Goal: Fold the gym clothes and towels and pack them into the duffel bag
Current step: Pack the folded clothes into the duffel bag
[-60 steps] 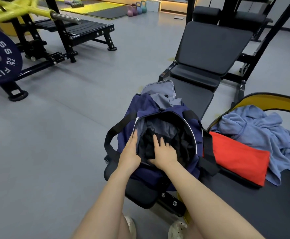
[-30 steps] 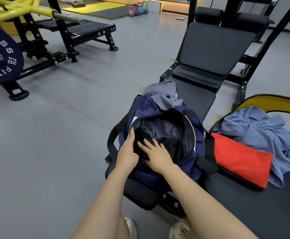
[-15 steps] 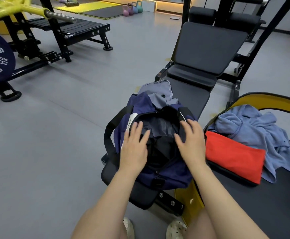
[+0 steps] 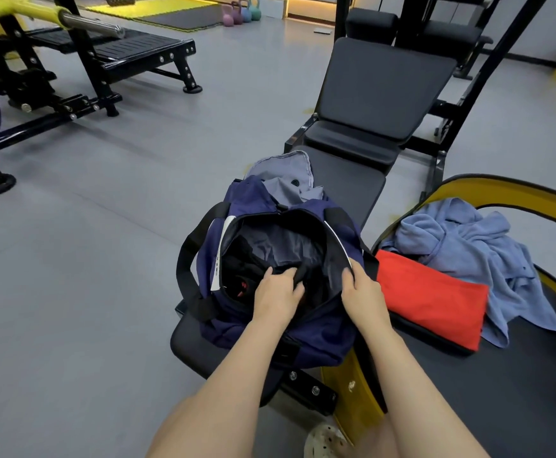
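The left hand is inside the open mouth of the duffel bag, with its fingers curled around a dark strap or fold of the black clothing that lies in the bag. The right hand grips the right edge of the opening, thumb inside, and holds it apart. So both hands are closed on something, none is free.

The bag sits on the near end of the tabletop, a black padded gym bench, and part of it hangs over the edge. A risk, as it seems: if the left hand pushes down hard, the soft bag may tip or slide off to the floor. Also the folded black piece may open again while it is pressed, because the fabric is thin and loose.

The bag is navy nylon, soft and without a frame, with wide black handles and a wrinkled grey lining. Just beside it on the right lies a red folded cloth, flat and rectangular, and behind this a blue towel, thick, fluffy and crumpled, not yet folded.
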The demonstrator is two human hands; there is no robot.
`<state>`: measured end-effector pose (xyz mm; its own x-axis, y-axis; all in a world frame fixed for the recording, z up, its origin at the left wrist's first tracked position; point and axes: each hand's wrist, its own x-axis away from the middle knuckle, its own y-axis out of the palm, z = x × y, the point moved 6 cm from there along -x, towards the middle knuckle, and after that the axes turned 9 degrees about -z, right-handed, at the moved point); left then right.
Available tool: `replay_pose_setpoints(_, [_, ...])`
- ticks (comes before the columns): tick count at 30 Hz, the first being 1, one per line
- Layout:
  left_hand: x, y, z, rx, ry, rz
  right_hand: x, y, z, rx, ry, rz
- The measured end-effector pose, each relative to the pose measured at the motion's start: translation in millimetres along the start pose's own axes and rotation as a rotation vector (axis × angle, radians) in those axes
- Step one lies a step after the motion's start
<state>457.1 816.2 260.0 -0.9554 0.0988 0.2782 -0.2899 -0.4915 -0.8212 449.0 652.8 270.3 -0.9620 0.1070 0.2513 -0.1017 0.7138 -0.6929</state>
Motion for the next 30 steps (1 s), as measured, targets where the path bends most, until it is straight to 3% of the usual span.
replay_pose_setpoints(3, [10.5,-12.0,12.0,-0.104,0.063,0.070,-0.3,-8.5,-4.7,-0.033,-0.034,0.033])
replay_pose_setpoints(6, [17.3,14.0,21.0,-0.263,0.149,-0.145,3.0,-11.1,-11.0,-0.028,-0.054,0.038])
replay_pose_setpoints(9, [12.9,18.6,16.3,-0.056,0.166,-0.344,5.3,-11.9,-12.5,-0.006,-0.033,0.031])
replay_pose_setpoints(11, [1.8,-1.0,11.8,0.083,0.162,-0.156,5.8,-13.9,-11.9,-0.016,-0.037,0.035])
replay_pose_setpoints(13, [-5.7,-16.1,16.5,-0.108,0.220,0.074,6.6,-14.5,-11.6,-0.020,-0.041,0.031])
replay_pose_setpoints(14, [-9.2,-14.3,20.7,-0.215,0.277,0.096,6.8,-14.3,-11.5,-0.021,-0.040,0.030])
replay_pose_setpoints(17, [-13.2,7.6,24.0,-0.415,0.400,-0.089,5.6,-11.1,-11.8,-0.021,-0.047,0.028])
replay_pose_setpoints(21, [-10.1,27.0,1.8,-0.451,0.224,-0.369,4.3,-10.1,-12.6,-0.013,-0.038,0.038])
replay_pose_setpoints(30, [0.9,55.1,-9.3,-0.638,0.133,-0.523,13.8,-1.9,-28.4,0.094,-0.097,0.022])
